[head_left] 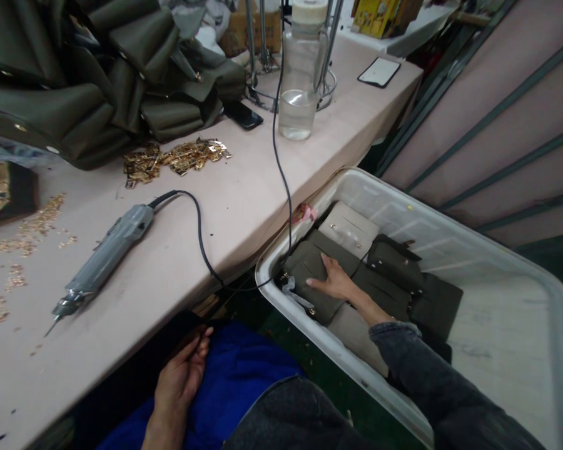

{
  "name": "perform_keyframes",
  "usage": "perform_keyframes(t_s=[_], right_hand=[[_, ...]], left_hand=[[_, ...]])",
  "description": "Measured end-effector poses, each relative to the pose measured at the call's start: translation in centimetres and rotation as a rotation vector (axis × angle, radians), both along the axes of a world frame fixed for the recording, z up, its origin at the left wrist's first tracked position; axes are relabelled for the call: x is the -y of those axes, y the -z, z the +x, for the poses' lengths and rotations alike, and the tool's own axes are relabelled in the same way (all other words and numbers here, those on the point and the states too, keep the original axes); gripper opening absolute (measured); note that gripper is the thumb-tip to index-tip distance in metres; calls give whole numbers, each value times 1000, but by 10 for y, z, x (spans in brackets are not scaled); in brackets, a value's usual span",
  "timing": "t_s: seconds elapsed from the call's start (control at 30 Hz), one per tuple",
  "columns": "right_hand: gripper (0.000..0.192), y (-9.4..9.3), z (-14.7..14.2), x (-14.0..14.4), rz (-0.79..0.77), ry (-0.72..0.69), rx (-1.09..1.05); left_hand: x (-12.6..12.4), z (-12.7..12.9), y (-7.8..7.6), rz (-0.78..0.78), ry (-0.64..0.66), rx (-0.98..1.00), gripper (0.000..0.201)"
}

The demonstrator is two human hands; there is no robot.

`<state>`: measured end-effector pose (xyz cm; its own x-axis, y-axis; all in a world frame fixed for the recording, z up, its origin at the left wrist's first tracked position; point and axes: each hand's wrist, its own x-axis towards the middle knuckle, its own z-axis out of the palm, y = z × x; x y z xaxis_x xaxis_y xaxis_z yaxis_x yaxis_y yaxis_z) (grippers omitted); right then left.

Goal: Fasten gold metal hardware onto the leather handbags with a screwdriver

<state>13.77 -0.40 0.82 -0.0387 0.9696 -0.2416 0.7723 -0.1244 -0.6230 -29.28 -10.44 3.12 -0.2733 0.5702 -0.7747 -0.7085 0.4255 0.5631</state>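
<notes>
My right hand (334, 279) reaches into a white plastic bin (469, 231) beside the table and lies flat, fingers spread, on an olive-green bag (309, 275) at the bin's near left end. Other olive and beige bags (349, 228) are packed next to it. My left hand (181, 378) rests loosely on a blue cloth (237, 381) over my lap, below the table edge, holding nothing.
On the pink table (244, 200) lie a grey electric screwdriver (104, 259) with a black cord, a heap of gold metal fittings (176, 157), a pile of olive bags (89, 81), a clear bottle (300, 81), a phone (244, 114).
</notes>
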Motion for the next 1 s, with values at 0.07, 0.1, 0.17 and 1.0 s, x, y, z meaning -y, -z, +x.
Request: perform_keyframes(t_s=[0.07,0.1,0.17,1.0], right_hand=[[118,4,-22,20,124,-50,154],[116,8,-32,29,178,-78,224],[110,19,-48,42,244,-135,313],[18,53,-72,28,443,-300,207]], left_hand=[[0,0,0,5,-2,-1,28],[0,0,0,11,-3,-3,28],[0,0,-1,19,-6,-7,28],[4,-2,2,44,-14,-9,29]])
